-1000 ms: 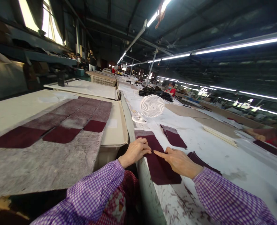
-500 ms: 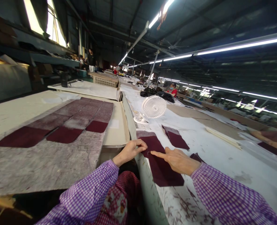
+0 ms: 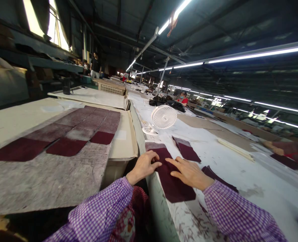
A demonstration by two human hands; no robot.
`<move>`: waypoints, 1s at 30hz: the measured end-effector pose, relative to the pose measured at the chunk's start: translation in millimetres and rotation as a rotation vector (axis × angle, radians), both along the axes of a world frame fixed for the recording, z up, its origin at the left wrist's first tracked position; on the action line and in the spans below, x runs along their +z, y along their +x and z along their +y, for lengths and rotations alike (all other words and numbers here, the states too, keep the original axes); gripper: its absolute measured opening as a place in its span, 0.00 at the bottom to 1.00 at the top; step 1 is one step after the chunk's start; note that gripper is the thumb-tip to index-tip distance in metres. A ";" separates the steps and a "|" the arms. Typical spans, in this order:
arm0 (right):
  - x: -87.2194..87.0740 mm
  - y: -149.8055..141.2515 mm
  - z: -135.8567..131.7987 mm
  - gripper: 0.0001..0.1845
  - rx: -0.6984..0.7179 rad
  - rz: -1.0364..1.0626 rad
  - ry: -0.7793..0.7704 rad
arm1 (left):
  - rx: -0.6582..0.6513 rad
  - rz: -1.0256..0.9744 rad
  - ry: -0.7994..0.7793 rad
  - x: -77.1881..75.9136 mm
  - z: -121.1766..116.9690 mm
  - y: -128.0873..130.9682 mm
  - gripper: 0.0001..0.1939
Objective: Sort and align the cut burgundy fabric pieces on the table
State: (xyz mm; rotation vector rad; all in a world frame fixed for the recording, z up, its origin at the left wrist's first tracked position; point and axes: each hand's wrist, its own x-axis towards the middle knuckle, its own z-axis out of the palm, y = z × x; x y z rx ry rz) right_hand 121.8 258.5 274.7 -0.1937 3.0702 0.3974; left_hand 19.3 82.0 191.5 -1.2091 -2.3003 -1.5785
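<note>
A long maroon fabric piece (image 3: 175,190) lies flat along the near edge of the white table, its far end overlapping a piece with a greyish band (image 3: 155,146). My left hand (image 3: 146,165) rests at its left edge, fingers bent and thumb apart from them, with nothing visibly gripped. On the right side of the same fabric, my right hand (image 3: 189,172) lies with forefinger stretched out and thumb spread. Just beyond it is a smaller maroon piece (image 3: 187,150). Another dark maroon piece (image 3: 220,179) sits beside my right wrist, partly behind the sleeve.
A white fan (image 3: 164,117) stands farther up the table. To the left, rows of maroon pieces (image 3: 67,145) lie on a grey, stained sheet (image 3: 70,181). A pale strip bundle (image 3: 236,149) lies rightward. At the far right is a co-worker's arm (image 3: 277,148) near dark fabric.
My right hand's pointing finger has lifted from the seam area and its thumb has spread. My left thumb has moved away from the fingers, out of a pinch.
</note>
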 end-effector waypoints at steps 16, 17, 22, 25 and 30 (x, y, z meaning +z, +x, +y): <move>72.5 51.7 107.1 0.20 -0.456 0.065 -0.802 | 0.056 0.422 -0.407 23.5 14.5 18.8 0.18; 76.6 62.2 118.6 0.21 -0.487 0.079 -0.883 | 0.042 0.425 -0.417 25.1 19.2 21.2 0.17; 55.4 89.7 163.8 0.26 -0.591 -0.038 -0.920 | 0.052 0.451 -0.450 26.1 41.4 30.6 0.10; 41.3 82.7 181.8 0.28 -0.675 0.000 -0.590 | 0.077 0.286 -0.340 26.0 44.9 26.6 0.12; 50.0 51.8 156.8 0.28 -0.506 0.130 -0.508 | 0.076 -0.185 -0.076 24.7 38.1 3.1 0.11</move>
